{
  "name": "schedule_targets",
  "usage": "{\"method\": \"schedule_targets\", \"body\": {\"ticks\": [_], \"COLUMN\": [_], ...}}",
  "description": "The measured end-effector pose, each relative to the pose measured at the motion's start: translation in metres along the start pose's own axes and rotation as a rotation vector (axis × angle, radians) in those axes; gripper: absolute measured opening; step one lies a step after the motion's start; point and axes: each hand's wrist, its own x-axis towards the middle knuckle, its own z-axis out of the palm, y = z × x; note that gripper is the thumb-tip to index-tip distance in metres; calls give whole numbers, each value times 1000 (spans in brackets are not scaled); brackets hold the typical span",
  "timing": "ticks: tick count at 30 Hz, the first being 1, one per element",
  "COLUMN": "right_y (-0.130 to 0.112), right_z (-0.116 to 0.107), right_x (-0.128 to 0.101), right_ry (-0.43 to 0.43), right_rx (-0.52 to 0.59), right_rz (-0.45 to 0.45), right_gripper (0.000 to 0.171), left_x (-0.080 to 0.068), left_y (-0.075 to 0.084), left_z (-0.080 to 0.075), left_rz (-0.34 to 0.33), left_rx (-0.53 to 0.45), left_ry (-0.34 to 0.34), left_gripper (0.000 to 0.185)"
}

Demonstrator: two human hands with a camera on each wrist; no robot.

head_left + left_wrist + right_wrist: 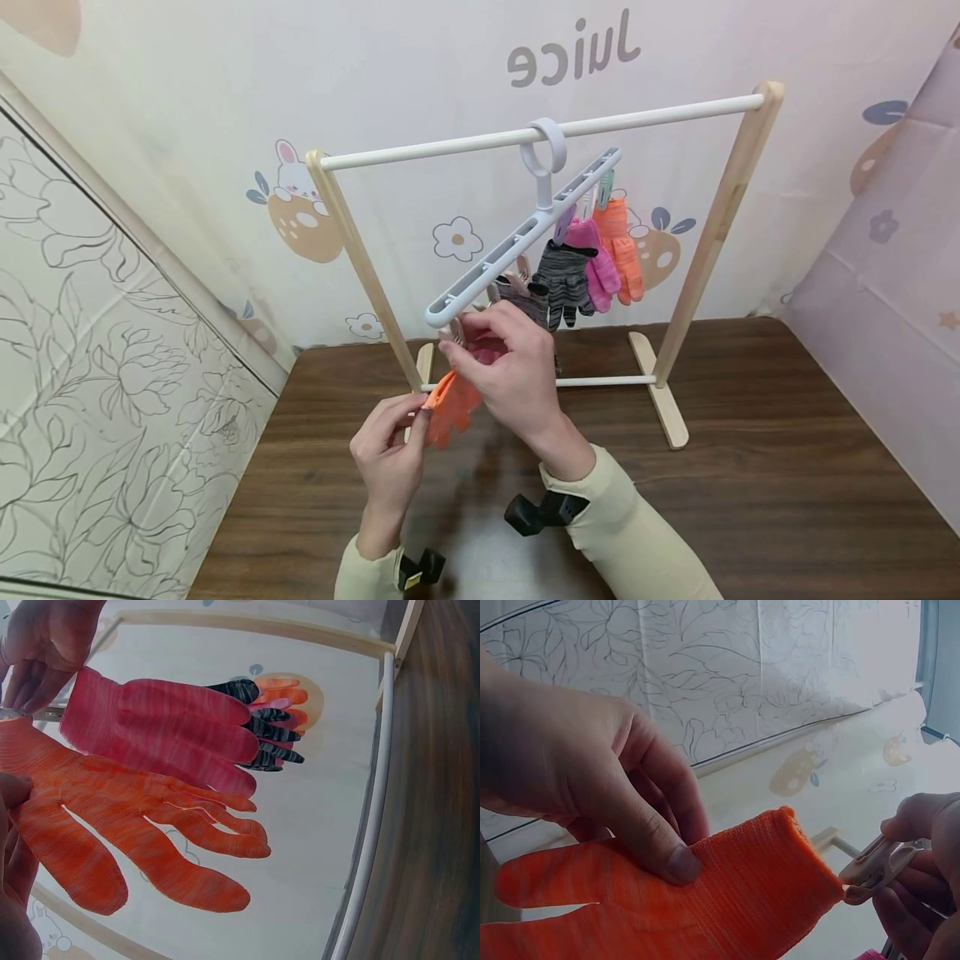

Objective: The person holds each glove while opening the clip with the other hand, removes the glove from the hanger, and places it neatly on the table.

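Note:
An orange knit glove (453, 410) hangs below the near end of a pale grey clip hanger (491, 265). My left hand (390, 454) pinches it near the cuff, thumb on the fabric in the right wrist view. With thumb and fingers my right hand (519, 375) grips a beige clothespin (876, 868), whose tip meets the edge of the glove's cuff. Whether the pin has bitten onto the cuff I cannot tell. A pink-red glove (150, 724) hangs just behind the orange one, largely hidden by my right hand in the head view.
The hanger hooks over the white bar (435, 150) of a wooden rack (708, 242). Farther along it hang a grey-black glove (566, 279), a pink glove (602, 275) and another orange glove (621, 246). The rack's feet (663, 400) stand on a dark wooden table (750, 500).

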Motion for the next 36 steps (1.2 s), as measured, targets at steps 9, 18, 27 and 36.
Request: {"method": "schedule_targets", "body": {"ticks": [9,18,27,36], "right_y": [-1,-4,-5,-5], "right_z": [-1,-8,-9,-10], "right_x": [-1,1,1,1], "right_ry": [-4,-25,-24,-19], "right_rx": [36,97,120,130], "right_rz": [22,101,119,134], "right_gripper": [19,16,16,15], "left_x": [13,22,20,18], "left_y": [24,37,33,29], "left_z": [-1,-1,-1,-2], "left_rz": [-40,-90,-90,-100], "left_rx": [-11,-63,-74,-68], "left_ry": [14,29,31,28], "left_gripper": [24,23,21,20]}}
